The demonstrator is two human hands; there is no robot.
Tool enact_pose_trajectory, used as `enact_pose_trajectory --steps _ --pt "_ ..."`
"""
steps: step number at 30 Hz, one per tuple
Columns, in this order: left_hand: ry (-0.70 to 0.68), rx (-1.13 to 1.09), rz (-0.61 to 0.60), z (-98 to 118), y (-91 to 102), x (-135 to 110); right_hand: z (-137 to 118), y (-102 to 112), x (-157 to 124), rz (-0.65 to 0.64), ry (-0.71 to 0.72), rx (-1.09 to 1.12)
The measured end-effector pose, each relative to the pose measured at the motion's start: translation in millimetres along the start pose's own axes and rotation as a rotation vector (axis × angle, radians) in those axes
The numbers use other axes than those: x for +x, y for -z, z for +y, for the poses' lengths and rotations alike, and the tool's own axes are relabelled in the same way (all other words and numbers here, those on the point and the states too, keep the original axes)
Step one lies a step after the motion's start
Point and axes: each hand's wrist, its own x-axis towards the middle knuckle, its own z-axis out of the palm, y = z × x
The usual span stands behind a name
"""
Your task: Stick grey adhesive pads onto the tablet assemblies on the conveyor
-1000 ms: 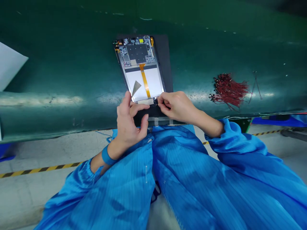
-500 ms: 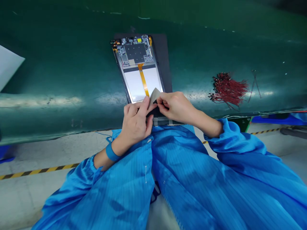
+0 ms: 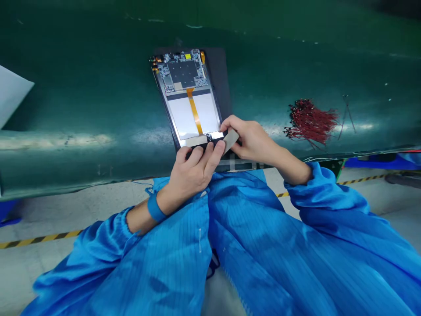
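Note:
An opened tablet [image 3: 179,112] lies on the bench, its circuit board [image 3: 184,72] at the far end and an orange ribbon cable [image 3: 194,115] running down its middle. My left hand [image 3: 197,166] grips the tablet's near edge with fingers curled over it. The index fingertip presses by a small grey strip [image 3: 230,141], which looks like tape. At the near right corner, my right hand [image 3: 253,138] is closed around the strip's other end. Its index finger touches the tablet's side; part of the thumb is hidden behind the strip.
A dark flat sheet [image 3: 221,79] lies partly under the tablet. To the right sits a bundle of thin red wires [image 3: 312,120], with a loose pair [image 3: 346,116] beside it. A white sheet [image 3: 13,94] is at the far left of the green bench mat [image 3: 98,87].
My left fingers have shifted right along the near edge. The grey strip has swung from standing upright to slanting out at the right corner, and my right hand has moved slightly right with it.

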Motion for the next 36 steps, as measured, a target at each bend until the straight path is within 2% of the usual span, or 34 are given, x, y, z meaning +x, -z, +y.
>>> enact_pose_trajectory --steps 3,6,9,11,13,17,20,24,27,29,32,34,36 --pt "-0.034 0.109 -0.056 7 11.2 2 20 0 -2 0.176 0.004 0.033" --pt "-0.002 0.155 -0.093 12 10.9 2 31 2 -5 0.336 0.000 -0.005" --pt "0.048 0.134 -0.111 11 6.7 2 31 4 -11 0.391 0.045 -0.085" --pt "0.102 0.060 -0.069 5 6.1 -1 25 1 -16 0.407 0.086 -0.152" --pt "0.194 0.021 -0.019 -4 6.9 -8 17 -9 -18 0.393 0.141 -0.209" --pt "0.354 0.057 -0.005 -19 7.9 -28 2 -38 -15 0.259 0.277 -0.329" --pt "0.395 0.046 0.002 -21 8.9 -43 3 -49 -14 0.186 0.299 -0.425" --pt "0.337 0.095 -0.009 -22 15.2 -57 13 -43 -17 0.168 0.306 -0.446" --pt "0.311 -0.016 -0.031 -27 21.0 -54 11 -36 -12 0.146 0.356 -0.442" --pt "0.378 -0.135 0.018 -33 23.4 -46 2 -38 -5 0.115 0.410 -0.456" --pt "0.510 -0.251 0.123 -44 23.3 -31 -16 -51 7 0.060 0.521 -0.506" --pt "0.566 -0.293 0.131 -49 21.4 -22 -24 -62 12 0.052 0.562 -0.550" --pt "0.585 -0.296 0.114 -52 19.3 -16 -24 -70 12 0.102 0.553 -0.587"
